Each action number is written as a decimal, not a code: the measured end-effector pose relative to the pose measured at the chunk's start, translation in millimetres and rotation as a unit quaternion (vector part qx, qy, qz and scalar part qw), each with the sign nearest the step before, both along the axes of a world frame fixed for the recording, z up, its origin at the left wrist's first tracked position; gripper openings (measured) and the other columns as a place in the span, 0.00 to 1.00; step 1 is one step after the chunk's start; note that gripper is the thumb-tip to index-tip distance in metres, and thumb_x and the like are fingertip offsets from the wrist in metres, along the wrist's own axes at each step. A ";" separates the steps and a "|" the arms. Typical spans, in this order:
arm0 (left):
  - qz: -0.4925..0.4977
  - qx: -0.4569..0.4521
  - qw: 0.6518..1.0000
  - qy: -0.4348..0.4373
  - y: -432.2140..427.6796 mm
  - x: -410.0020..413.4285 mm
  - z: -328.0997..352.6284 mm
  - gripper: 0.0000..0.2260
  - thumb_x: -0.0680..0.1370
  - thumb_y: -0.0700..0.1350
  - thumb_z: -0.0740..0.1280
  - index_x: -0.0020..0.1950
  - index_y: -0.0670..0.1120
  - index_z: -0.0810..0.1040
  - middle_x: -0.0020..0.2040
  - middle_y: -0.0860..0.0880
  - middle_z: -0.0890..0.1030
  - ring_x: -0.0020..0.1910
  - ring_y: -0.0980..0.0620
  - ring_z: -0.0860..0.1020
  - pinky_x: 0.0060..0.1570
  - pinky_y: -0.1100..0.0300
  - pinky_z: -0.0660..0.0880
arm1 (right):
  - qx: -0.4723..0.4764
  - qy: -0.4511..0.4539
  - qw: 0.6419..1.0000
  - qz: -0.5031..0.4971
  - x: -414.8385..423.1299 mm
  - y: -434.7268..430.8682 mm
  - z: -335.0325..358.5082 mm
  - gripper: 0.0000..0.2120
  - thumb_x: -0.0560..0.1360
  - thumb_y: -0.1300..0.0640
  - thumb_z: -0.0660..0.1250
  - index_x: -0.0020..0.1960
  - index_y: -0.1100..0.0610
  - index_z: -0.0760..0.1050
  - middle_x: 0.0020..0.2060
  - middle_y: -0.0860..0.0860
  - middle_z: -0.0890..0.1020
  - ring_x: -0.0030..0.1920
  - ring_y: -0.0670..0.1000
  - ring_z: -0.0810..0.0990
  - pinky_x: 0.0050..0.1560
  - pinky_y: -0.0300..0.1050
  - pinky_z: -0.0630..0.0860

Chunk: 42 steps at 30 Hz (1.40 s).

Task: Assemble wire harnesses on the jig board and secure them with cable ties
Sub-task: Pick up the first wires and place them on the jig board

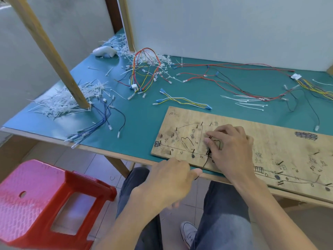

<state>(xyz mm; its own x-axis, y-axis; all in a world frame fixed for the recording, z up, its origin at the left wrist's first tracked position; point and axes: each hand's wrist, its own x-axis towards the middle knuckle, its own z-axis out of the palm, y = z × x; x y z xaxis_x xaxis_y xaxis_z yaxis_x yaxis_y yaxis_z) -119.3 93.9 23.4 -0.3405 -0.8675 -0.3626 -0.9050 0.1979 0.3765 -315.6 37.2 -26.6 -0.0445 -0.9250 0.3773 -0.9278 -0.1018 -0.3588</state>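
Observation:
A wooden jig board [270,141] with nails and pen marks lies at the table's front edge. My right hand [228,147] rests on the board, its fingers curled down onto a black wire [207,160] near a nail. That wire runs off the board's front edge toward my left hand [169,179], which pinches its end just below the table edge. Loose white cable ties [250,102] lie behind the board. A yellow, white and blue wire set [182,101] lies just beyond the board's far left corner.
A coloured harness bundle [144,73] stands at the back. Red and black wires [252,82] spread to the right. Heaps of cable ties [68,100] surround a slanted wooden post [54,56]. Blue wires [97,123] hang over the front left. A red stool [45,201] stands beside my knee.

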 end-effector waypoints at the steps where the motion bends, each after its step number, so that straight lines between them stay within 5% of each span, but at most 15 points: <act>1: 0.011 0.033 0.999 0.018 -4.9 13.5 4.1 0.32 0.84 0.68 0.49 0.37 0.45 0.76 0.23 0.52 0.79 0.21 0.58 0.76 0.34 0.59 0.76 | 0.003 -0.001 1.000 -0.001 -0.4 -0.2 -0.9 0.08 0.77 0.46 0.74 0.55 0.45 0.87 0.54 0.43 0.81 0.58 0.55 0.75 0.54 0.56 0.67; 4: 0.138 -0.061 0.985 0.085 -44.2 65.1 13.5 0.27 0.82 0.68 0.57 0.37 0.49 0.80 0.26 0.55 0.79 0.24 0.58 0.75 0.27 0.60 0.71 | -0.006 0.000 1.000 0.000 -1.2 1.1 -3.1 0.10 0.78 0.46 0.74 0.56 0.46 0.87 0.57 0.45 0.80 0.59 0.55 0.74 0.55 0.57 0.68; 8: 0.337 -0.286 0.895 0.053 -110.2 142.4 8.1 0.09 0.80 0.53 0.69 0.41 0.53 0.79 0.38 0.54 0.83 0.42 0.47 0.82 0.39 0.57 0.73 | -0.033 -0.031 0.999 0.004 0.2 4.1 -2.8 0.13 0.77 0.48 0.75 0.60 0.50 0.85 0.59 0.49 0.81 0.61 0.57 0.74 0.56 0.61 0.72; 10: 0.382 -0.274 0.882 0.023 -133.8 170.9 0.6 0.04 0.80 0.51 0.70 0.48 0.52 0.81 0.46 0.50 0.85 0.49 0.43 0.82 0.46 0.52 0.78 | -0.038 -0.042 0.998 0.002 -0.1 4.4 -3.0 0.12 0.78 0.48 0.74 0.59 0.51 0.85 0.58 0.49 0.81 0.62 0.57 0.74 0.57 0.62 0.72; 15: 0.437 -0.227 0.870 -0.016 -160.3 204.9 -13.3 0.11 0.79 0.53 0.71 0.56 0.48 0.81 0.56 0.39 0.82 0.55 0.35 0.81 0.53 0.46 0.80 | -0.049 -0.047 0.998 -0.001 -0.8 3.6 -6.0 0.12 0.80 0.46 0.70 0.57 0.51 0.86 0.55 0.48 0.81 0.59 0.56 0.75 0.56 0.59 0.72; 21: 0.436 -0.236 0.867 0.045 -174.8 216.1 -16.4 0.09 0.80 0.54 0.71 0.46 0.49 0.84 0.46 0.40 0.83 0.46 0.38 0.79 0.44 0.53 0.74 | -0.059 -0.048 0.997 0.002 -1.1 3.2 -8.7 0.10 0.80 0.46 0.70 0.54 0.49 0.86 0.53 0.46 0.81 0.58 0.55 0.75 0.56 0.56 0.70; 25: 0.464 -0.235 0.853 0.030 -178.4 221.6 -15.5 0.05 0.79 0.44 0.70 0.49 0.43 0.84 0.46 0.37 0.79 0.50 0.34 0.80 0.47 0.50 0.78 | -0.060 -0.054 0.997 0.003 -1.5 3.1 -9.5 0.09 0.80 0.46 0.70 0.54 0.49 0.86 0.53 0.45 0.81 0.58 0.54 0.75 0.57 0.56 0.70; 29: 0.499 -0.219 0.838 -0.024 -177.5 221.3 -10.6 0.12 0.74 0.41 0.73 0.43 0.39 0.71 0.50 0.36 0.75 0.51 0.32 0.79 0.44 0.47 0.76 | -0.057 -0.056 0.997 0.003 -1.8 3.2 -9.8 0.10 0.80 0.46 0.70 0.54 0.49 0.86 0.52 0.45 0.81 0.58 0.54 0.75 0.57 0.55 0.70; 36: 0.469 -0.194 0.860 -0.062 -179.8 219.9 -7.1 0.12 0.76 0.40 0.72 0.50 0.38 0.70 0.56 0.33 0.77 0.54 0.31 0.79 0.47 0.46 0.76 | -0.057 -0.061 0.997 0.006 -1.0 3.9 -9.2 0.08 0.80 0.47 0.71 0.54 0.49 0.86 0.53 0.45 0.81 0.58 0.53 0.75 0.57 0.56 0.71; 42: 0.452 -0.196 0.869 -0.049 -179.1 220.9 -3.0 0.10 0.78 0.41 0.69 0.45 0.37 0.71 0.49 0.35 0.75 0.48 0.33 0.77 0.48 0.45 0.77 | -0.054 -0.069 0.996 0.005 -0.3 4.6 -7.5 0.07 0.79 0.48 0.72 0.53 0.49 0.86 0.52 0.45 0.81 0.58 0.53 0.75 0.57 0.57 0.72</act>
<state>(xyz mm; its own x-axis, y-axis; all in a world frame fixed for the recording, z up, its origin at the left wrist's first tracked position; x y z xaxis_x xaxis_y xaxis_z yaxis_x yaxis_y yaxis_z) 101.5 -85.2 20.4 0.5599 -0.8280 0.0324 -0.7816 -0.5148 0.3522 -315.8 41.8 -34.2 -0.0931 -0.8803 0.4652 -0.8695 -0.1558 -0.4687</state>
